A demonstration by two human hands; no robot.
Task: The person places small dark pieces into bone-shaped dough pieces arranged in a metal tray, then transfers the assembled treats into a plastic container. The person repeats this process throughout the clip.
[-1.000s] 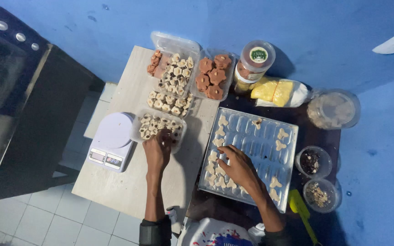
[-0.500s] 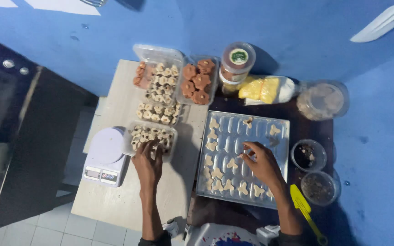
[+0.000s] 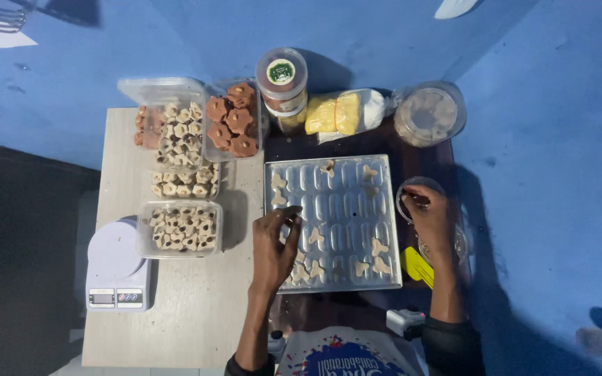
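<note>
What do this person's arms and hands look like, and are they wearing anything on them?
Both are bare: the left hand and the right hand wear no gloves, and no rings or watch can be made out. The forearms are uncovered up to dark sleeve cuffs near the bottom of the view. Between them shows a light shirt with a blue and red print.

A round green label tops the lidded jar; right of the jar lies a clear bag of yellow blocks; far below-left, the scale's small grey screen.

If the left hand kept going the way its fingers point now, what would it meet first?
The left hand points up and slightly right over the moulded tray. It would probably first reach the pale cookie pieces on the tray's upper left; height is unclear.
</note>
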